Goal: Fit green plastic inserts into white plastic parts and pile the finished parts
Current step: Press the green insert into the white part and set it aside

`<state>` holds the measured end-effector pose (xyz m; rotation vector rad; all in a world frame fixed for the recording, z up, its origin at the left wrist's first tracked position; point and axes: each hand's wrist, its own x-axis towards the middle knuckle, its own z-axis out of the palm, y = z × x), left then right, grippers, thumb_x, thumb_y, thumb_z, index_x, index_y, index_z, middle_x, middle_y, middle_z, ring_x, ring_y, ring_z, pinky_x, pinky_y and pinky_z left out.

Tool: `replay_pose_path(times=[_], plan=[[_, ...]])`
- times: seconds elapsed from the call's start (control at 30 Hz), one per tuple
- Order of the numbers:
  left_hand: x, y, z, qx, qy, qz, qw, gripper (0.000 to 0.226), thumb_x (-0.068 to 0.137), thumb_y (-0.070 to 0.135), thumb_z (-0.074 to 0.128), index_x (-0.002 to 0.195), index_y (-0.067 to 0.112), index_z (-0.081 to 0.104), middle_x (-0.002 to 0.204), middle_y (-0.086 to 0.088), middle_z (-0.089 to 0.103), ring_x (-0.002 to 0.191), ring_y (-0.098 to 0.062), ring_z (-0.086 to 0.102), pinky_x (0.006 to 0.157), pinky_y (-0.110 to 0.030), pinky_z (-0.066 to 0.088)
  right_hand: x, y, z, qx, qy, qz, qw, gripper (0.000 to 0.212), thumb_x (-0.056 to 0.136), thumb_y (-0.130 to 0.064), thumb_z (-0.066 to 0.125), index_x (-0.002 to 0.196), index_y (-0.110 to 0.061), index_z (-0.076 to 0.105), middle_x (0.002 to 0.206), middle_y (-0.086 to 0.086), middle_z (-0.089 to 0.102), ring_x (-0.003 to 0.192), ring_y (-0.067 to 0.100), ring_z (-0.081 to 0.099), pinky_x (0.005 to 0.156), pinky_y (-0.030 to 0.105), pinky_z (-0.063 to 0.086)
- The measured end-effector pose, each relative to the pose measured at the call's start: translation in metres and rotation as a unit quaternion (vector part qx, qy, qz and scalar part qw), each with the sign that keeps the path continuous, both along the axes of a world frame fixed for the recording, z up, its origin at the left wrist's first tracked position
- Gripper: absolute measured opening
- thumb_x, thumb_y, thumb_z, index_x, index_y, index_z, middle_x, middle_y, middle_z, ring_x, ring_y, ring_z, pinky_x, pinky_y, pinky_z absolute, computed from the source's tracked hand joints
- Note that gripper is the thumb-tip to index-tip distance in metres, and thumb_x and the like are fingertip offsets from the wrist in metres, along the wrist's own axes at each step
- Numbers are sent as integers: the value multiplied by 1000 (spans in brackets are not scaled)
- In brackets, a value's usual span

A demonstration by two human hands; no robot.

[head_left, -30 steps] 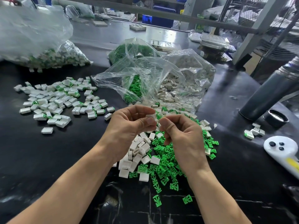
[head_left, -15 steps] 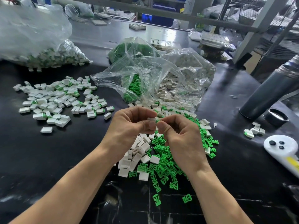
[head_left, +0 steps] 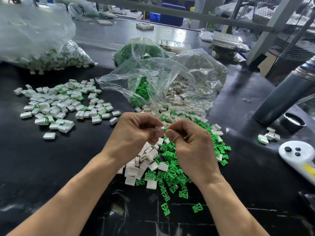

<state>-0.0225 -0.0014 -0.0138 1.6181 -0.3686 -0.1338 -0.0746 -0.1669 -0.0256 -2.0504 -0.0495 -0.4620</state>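
Note:
My left hand (head_left: 136, 132) pinches a small white plastic part (head_left: 160, 128) between thumb and fingers, above the loose heap. My right hand (head_left: 189, 143) meets it fingertip to fingertip and pinches something at the part's right end; the thing is hidden by the fingers. Under both hands lie loose white parts (head_left: 144, 160) and green inserts (head_left: 172, 172) mixed on the black table. The pile of finished parts (head_left: 59, 103), white with green showing, spreads at the left.
An open clear bag (head_left: 170, 82) spills white and green pieces behind my hands. A larger bag (head_left: 42, 48) of finished parts sits far left. A grey flask (head_left: 286, 92), its cap (head_left: 292, 122), a few parts (head_left: 267, 136) and a white controller (head_left: 296, 154) are at the right.
Both hands stay pressed together at the fingertips over the heap, with only slight finger shifts; the white part remains held between them.

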Motion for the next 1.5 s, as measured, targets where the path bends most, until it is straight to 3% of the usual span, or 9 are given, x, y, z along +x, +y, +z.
replay_pose_path(times=[0.17, 0.33, 0.63, 0.83, 0.97, 1.07, 1.23, 1.33, 1.5], plan=[[-1, 0, 2, 35, -27, 0, 999, 17, 81, -13, 75, 86, 3, 77, 64, -3, 70, 55, -10, 61, 57, -21, 55, -2, 1, 2, -37, -8, -7, 999, 20, 91, -8, 76, 83, -25, 68, 69, -14, 63, 65, 2, 57, 57, 10, 39], [-2, -1, 4, 58, -37, 1, 998, 23, 81, -14, 75, 82, 9, 77, 59, 2, 68, 53, -7, 59, 55, -18, 51, -2, 3, 4, -91, -21, -19, 995, 9, 92, -9, 75, 87, -16, 71, 72, -14, 62, 63, 3, 53, 60, 16, 35], [-1, 0, 5, 76, -37, -14, 996, 14, 80, -13, 77, 84, 1, 78, 73, -22, 70, 55, -16, 59, 57, -36, 56, -3, 5, -1, -107, -24, -20, 994, 12, 91, -5, 74, 85, -15, 70, 68, -17, 58, 63, 3, 53, 59, 13, 33], [-2, 1, 2, 35, 3, 6, 999, 13, 80, -10, 78, 87, 0, 77, 67, -14, 72, 55, -14, 63, 56, -23, 57, 0, 5, -7, 33, 18, -2, 999, 20, 92, -10, 75, 84, -28, 72, 75, -14, 69, 64, 6, 59, 56, 21, 45], [-2, -4, 1, -18, 29, 13, 999, 10, 82, -7, 77, 91, -2, 75, 70, -12, 72, 59, -19, 64, 59, -29, 59, 2, 0, -5, 109, 19, 6, 994, 13, 92, -15, 76, 85, -26, 76, 74, -10, 71, 63, 2, 58, 60, 20, 46], [-1, -6, 1, -42, 39, 20, 998, 9, 84, -3, 77, 92, 1, 75, 73, -11, 72, 62, -18, 63, 60, -28, 57, 4, 2, -3, 170, 19, -1, 985, 14, 97, -21, 71, 87, -26, 78, 76, 4, 73, 60, 11, 55, 53, 27, 47], [-1, -7, -2, -70, 29, 36, 997, 7, 86, 6, 78, 91, 10, 75, 80, -7, 74, 75, -13, 64, 72, -27, 55, 6, 5, -1, 255, 66, 9, 965, 35, 107, -40, 50, 94, -20, 75, 81, 9, 75, 59, 15, 55, 45, 27, 44], [-4, -11, -4, -58, 20, 14, 998, 8, 86, 9, 79, 92, 12, 75, 97, -16, 75, 85, -22, 67, 88, -38, 55, 6, 12, 0, 299, 97, 39, 949, 57, 103, -60, 42, 82, -20, 77, 78, 11, 74, 56, 19, 56, 42, 28, 41], [-7, -16, -7, -86, 20, -23, 996, 6, 91, 3, 73, 91, 8, 73, 98, -32, 66, 58, -21, 59, 63, -37, 56, 7, 23, -1, 302, 110, 65, 945, 65, 100, -66, 34, 74, -25, 77, 67, 7, 69, 51, 20, 54, 40, 26, 39]])
